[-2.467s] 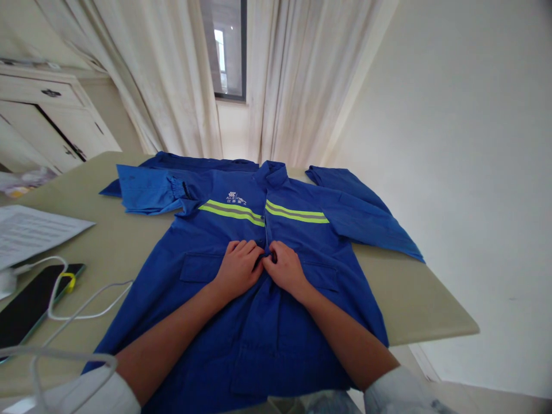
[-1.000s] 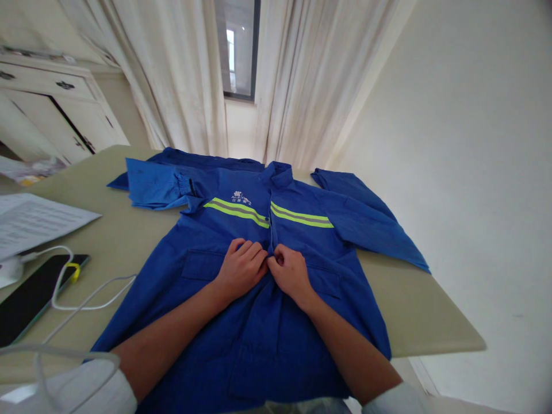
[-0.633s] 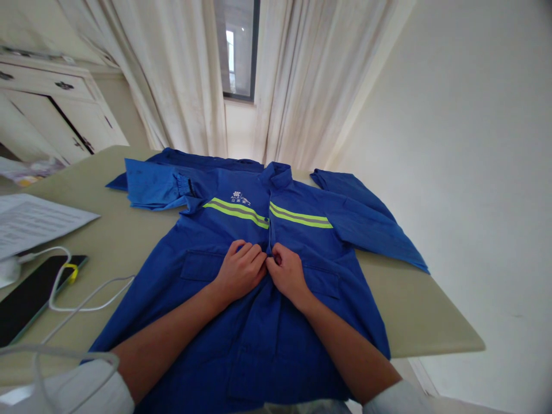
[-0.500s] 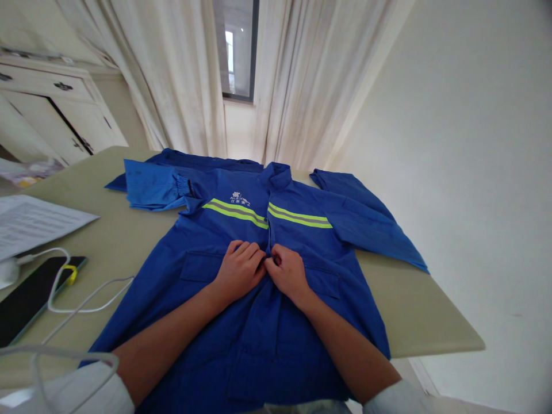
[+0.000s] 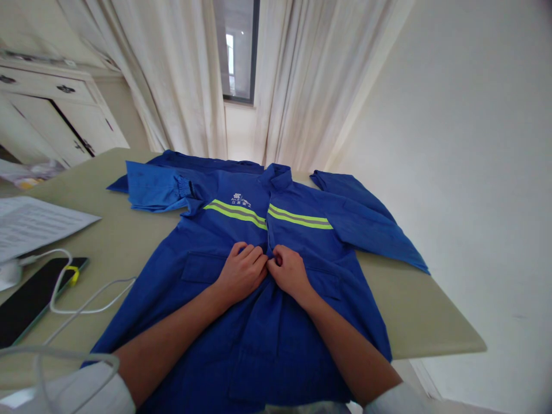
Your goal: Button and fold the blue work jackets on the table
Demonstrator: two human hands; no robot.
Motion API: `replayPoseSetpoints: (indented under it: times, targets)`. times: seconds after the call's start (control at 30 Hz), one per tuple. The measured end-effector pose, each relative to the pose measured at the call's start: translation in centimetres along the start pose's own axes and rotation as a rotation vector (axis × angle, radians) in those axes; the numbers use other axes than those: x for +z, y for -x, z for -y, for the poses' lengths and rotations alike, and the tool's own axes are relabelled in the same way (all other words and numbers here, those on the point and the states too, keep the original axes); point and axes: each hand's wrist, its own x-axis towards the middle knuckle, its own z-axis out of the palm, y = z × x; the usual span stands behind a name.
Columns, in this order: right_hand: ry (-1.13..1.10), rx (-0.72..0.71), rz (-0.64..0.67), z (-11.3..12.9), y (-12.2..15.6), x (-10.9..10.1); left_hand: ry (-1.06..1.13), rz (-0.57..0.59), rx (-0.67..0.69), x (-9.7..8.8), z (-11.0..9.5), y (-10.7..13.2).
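A blue work jacket (image 5: 224, 230) with yellow-green reflective stripes lies front up on the beige table (image 5: 414, 310), collar away from me. Its left sleeve is folded across the chest and its right sleeve is stretched out to the right. My left hand (image 5: 241, 271) and my right hand (image 5: 290, 272) meet at the jacket's centre front seam, below the stripes. Both have curled fingers pinching the two fabric edges together. What lies between the fingertips is hidden.
A dark phone (image 5: 30, 299) with a white cable (image 5: 86, 302) lies at the table's left, next to a printed sheet of paper (image 5: 30, 224). White curtains (image 5: 181, 75) and a window stand behind the table, a white cabinet (image 5: 56, 115) at the far left.
Both hands have stayed pinched at the same spot on the jacket's front seam, with only small finger shifts. The view moved slightly.
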Motion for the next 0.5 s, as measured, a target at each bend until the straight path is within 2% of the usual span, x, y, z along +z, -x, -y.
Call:
replayPoseSetpoints:
  times: [0.17, 0.37, 0.5]
  targets:
    - [-0.088, -0.045, -0.007, -0.3, -0.3, -0.1, 0.122, 0.019, -0.114, -0.1, -0.1, -0.2]
    - [-0.162, -0.134, 0.006, -0.4, -0.2, -0.2, 0.299, 0.085, -0.257, 0.7, 0.1, 0.0]
    - [-0.201, -0.209, 0.066, -1.1, -0.4, -0.3, 0.472, 0.131, -0.332, 0.8, 0.4, 0.0]
